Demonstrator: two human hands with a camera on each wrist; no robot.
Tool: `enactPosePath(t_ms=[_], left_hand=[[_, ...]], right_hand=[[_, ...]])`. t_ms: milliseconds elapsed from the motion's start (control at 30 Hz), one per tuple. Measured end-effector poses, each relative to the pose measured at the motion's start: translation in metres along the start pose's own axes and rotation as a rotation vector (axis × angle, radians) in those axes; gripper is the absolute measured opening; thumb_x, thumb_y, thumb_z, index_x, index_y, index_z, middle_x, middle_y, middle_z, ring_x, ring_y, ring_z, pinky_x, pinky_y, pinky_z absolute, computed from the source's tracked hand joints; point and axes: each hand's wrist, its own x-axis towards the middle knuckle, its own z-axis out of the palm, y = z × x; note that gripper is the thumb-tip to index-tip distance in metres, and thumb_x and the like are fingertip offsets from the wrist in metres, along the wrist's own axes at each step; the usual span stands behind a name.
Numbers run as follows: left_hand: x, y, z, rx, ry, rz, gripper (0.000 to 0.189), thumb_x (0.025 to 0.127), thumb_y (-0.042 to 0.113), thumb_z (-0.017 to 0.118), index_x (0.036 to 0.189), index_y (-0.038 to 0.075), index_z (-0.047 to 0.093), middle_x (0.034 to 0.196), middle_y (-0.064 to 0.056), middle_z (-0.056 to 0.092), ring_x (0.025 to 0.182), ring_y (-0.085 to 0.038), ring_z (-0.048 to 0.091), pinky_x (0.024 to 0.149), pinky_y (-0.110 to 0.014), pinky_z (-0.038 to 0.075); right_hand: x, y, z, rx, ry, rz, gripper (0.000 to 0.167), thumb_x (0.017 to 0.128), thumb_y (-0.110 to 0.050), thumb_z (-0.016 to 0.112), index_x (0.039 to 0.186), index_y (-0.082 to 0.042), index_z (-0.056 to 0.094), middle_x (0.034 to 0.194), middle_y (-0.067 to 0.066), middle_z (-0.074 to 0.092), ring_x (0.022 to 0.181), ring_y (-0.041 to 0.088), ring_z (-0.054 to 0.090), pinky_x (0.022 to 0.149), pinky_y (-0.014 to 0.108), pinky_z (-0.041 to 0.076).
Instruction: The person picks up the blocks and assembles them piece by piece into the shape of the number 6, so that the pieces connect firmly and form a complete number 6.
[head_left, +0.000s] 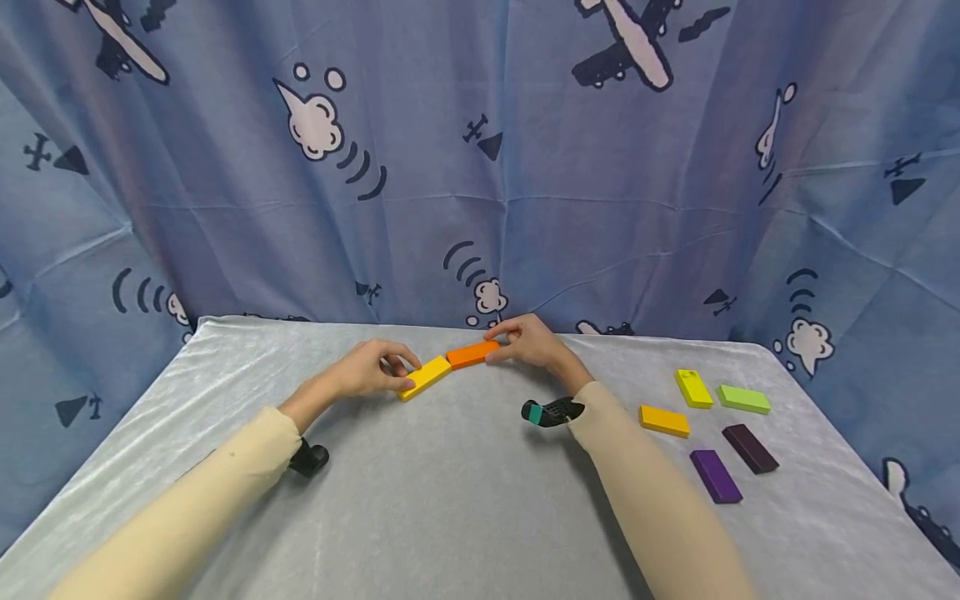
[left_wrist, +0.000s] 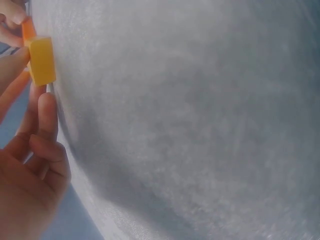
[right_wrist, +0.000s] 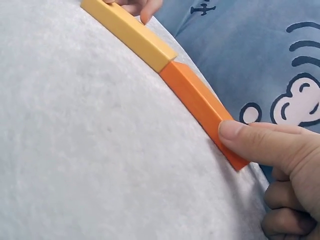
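My left hand pinches the near left end of a yellow block between thumb and fingers. With thumb and fingertips, my right hand holds the right end of an orange block. Both blocks are long and flat-sided and lie low over the pale cloth. In the right wrist view the yellow block and the orange block meet end to end at a slight angle. The left wrist view shows the yellow block end-on, hiding most of the orange one.
On the right of the cloth-covered table lie a lime yellow block, a light green block, an amber block, a dark maroon block and a purple block. A blue patterned curtain hangs behind.
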Motion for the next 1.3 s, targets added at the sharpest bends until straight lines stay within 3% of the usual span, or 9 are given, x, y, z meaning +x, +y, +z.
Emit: enactPosePath(t_ms=[700, 1300], left_hand=[[0.0, -0.001, 0.0, 0.002, 0.005, 0.006, 0.026, 0.09, 0.01, 0.08, 0.115, 0.007, 0.075, 0.09, -0.001, 0.07, 0.081, -0.017, 0.067, 0.075, -0.034, 0.056], [0.001, -0.001, 0.001, -0.003, 0.0, -0.007, 0.026, 0.09, 0.01, 0.08, 0.115, 0.007, 0.075, 0.091, -0.001, 0.069, 0.083, -0.017, 0.066, 0.076, -0.034, 0.055]], right_hand=[[-0.003, 0.004, -0.01, 0.01, 0.007, 0.02, 0.031, 0.08, -0.009, 0.088, 0.109, -0.005, 0.079, 0.06, -0.001, 0.028, 0.052, 0.014, 0.025, 0.051, 0.026, 0.022], [-0.006, 0.006, -0.012, 0.003, 0.013, -0.015, 0.033, 0.081, -0.012, 0.088, 0.112, -0.005, 0.078, 0.061, -0.002, 0.029, 0.053, 0.015, 0.025, 0.054, 0.026, 0.022]])
